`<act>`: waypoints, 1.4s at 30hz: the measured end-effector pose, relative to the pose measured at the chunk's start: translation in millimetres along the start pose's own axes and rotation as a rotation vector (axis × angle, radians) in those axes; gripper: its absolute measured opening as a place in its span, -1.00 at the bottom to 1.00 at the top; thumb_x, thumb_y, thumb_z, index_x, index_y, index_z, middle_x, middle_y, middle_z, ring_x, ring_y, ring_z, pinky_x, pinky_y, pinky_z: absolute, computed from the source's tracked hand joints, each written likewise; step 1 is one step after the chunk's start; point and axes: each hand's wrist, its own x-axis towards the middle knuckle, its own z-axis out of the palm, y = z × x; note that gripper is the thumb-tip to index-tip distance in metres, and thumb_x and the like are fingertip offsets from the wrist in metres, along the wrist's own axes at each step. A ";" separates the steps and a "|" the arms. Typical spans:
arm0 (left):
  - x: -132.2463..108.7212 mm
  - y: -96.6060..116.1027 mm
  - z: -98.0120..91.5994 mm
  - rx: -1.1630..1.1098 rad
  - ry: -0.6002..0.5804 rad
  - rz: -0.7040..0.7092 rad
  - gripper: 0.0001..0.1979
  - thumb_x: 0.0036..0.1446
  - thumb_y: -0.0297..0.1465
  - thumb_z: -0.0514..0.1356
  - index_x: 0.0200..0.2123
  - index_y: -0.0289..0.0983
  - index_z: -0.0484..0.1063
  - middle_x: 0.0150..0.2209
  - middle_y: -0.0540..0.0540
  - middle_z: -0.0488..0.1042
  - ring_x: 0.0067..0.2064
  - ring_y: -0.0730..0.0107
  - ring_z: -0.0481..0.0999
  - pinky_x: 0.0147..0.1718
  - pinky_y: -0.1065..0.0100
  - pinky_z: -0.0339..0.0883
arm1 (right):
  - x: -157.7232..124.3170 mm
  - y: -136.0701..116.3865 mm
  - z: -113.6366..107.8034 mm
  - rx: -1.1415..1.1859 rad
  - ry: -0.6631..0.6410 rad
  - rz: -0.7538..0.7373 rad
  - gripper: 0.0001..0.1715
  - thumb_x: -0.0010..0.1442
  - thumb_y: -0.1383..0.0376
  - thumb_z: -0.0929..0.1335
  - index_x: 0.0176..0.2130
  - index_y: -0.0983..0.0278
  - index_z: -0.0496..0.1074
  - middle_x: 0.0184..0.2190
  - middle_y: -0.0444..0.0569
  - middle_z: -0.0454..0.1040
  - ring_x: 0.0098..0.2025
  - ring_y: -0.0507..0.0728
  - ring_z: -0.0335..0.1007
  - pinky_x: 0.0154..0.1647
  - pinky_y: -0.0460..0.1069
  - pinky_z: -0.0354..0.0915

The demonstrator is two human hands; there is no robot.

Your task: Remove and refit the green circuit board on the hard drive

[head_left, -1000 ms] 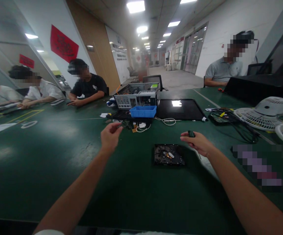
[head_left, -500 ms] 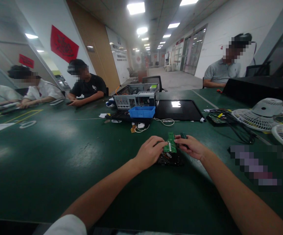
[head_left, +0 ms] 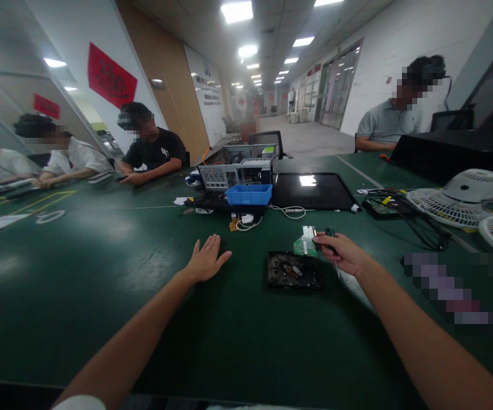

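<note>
Holding the circuit board well calls for a light edge pinch: right hand closed on it and 1 screwdriver, by the hard drive, in from the table's near edge; left hand spread open, empty.

On the table, the hard drive lies before the screen, the tray left of both.

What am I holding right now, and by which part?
Your right hand holds the circuit board by its right edge and a screwdriver by its handle; your left hand holds nothing.
</note>
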 end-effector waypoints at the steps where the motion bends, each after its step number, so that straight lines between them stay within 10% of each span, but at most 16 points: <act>1: 1.7 -4.5 -0.3 -0.002 0.000 -0.023 -0.10 0.32 0.16 -0.24 0.48 -0.35 -0.17 0.48 -0.28 -0.14 0.49 -0.05 -0.15 0.38 -0.14 -0.42 | 0.0 -0.2 -0.6 0.001 0.003 0.002 -0.57 -0.06 0.22 0.58 -0.30 0.29 0.37 -0.70 -0.32 0.16 -0.69 -0.13 -0.09 -0.72 -0.18 -0.23; 8: 3.8 -49.3 -4.9 -0.016 0.091 -0.112 -0.14 0.34 0.12 -0.22 0.47 -0.34 -0.12 0.48 -0.29 -0.13 0.49 -0.02 -0.18 0.38 -0.10 -0.32 | 1.6 1.0 -2.4 0.007 -0.001 -0.008 -0.55 -0.06 0.22 0.58 -0.28 0.29 0.37 -0.67 -0.31 0.17 -0.67 -0.13 -0.07 -0.72 -0.18 -0.22; 13: 8.0 -94.2 -8.8 -0.010 0.305 -0.470 0.10 0.18 0.26 -0.07 0.42 -0.58 -0.07 0.42 -0.60 -0.09 0.45 -0.35 -0.13 0.32 -0.22 -0.18 | 1.7 0.7 -2.0 0.015 0.010 -0.010 -0.55 -0.07 0.23 0.59 -0.27 0.29 0.37 -0.67 -0.30 0.17 -0.67 -0.13 -0.06 -0.72 -0.18 -0.21; 19: 27.3 -120.7 -14.2 -0.137 0.233 -0.446 -0.02 0.30 0.17 -0.19 0.38 -0.60 -0.01 0.36 -0.62 0.10 0.39 -0.25 0.12 0.28 -0.12 -0.02 | 3.3 1.9 -3.8 0.024 0.012 -0.028 -0.55 -0.07 0.22 0.59 -0.30 0.29 0.36 -0.68 -0.30 0.18 -0.67 -0.13 -0.06 -0.72 -0.17 -0.21; 42: 34.7 -30.0 2.7 -0.165 0.122 -0.163 -0.07 0.32 0.17 -0.20 0.36 -0.53 0.14 0.42 -0.45 0.04 0.47 -0.06 -0.06 0.39 0.03 -0.18 | 2.0 1.5 -3.7 0.028 0.014 -0.032 -0.55 -0.09 0.23 0.60 -0.32 0.30 0.37 -0.67 -0.30 0.18 -0.67 -0.13 -0.05 -0.72 -0.17 -0.18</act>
